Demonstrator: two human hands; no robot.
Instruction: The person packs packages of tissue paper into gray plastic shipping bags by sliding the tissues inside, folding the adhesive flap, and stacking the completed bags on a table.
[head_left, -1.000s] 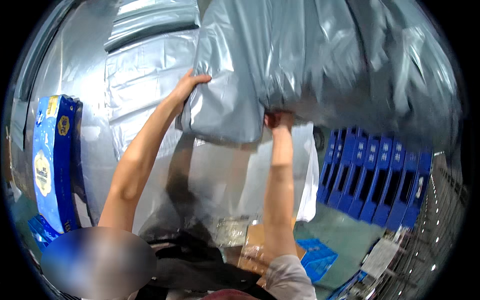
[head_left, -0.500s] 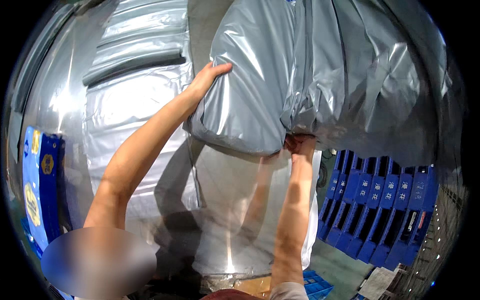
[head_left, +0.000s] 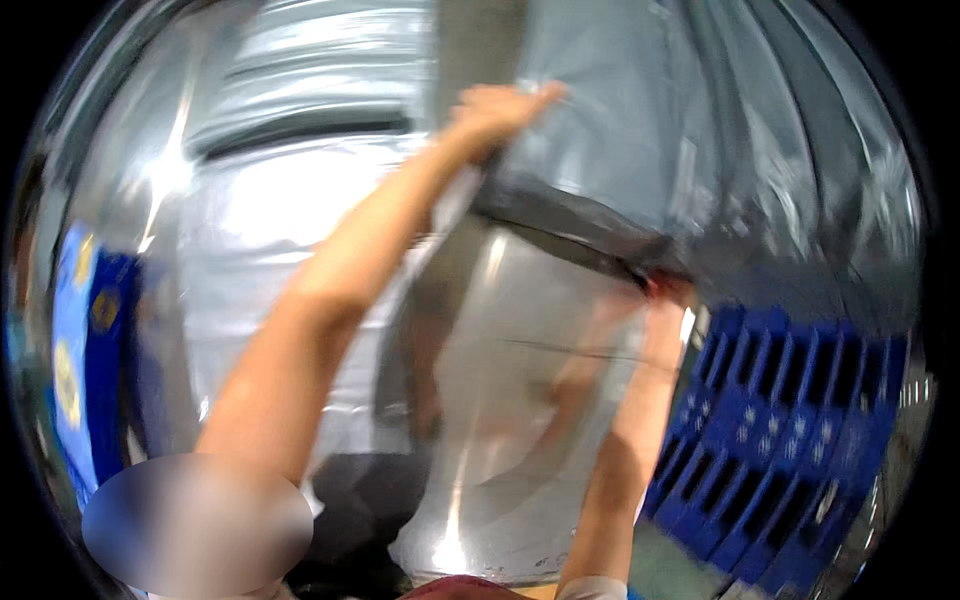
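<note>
A large grey plastic-wrapped bundle fills the upper right, held overhead. My left hand presses against its left edge, fingers spread on the wrap. My right hand is under its lower edge and mostly hidden by the plastic. Both arms reach up from the lower edge. The picture is blurred by motion.
More shiny grey wrapped packages are stacked behind and to the left. Blue plastic crates stand in a row at the lower right. A blue printed carton stands at the left edge.
The grey bundle and both hands have risen higher and the view has tilted upward. The floor and items at the bottom have left the picture.
</note>
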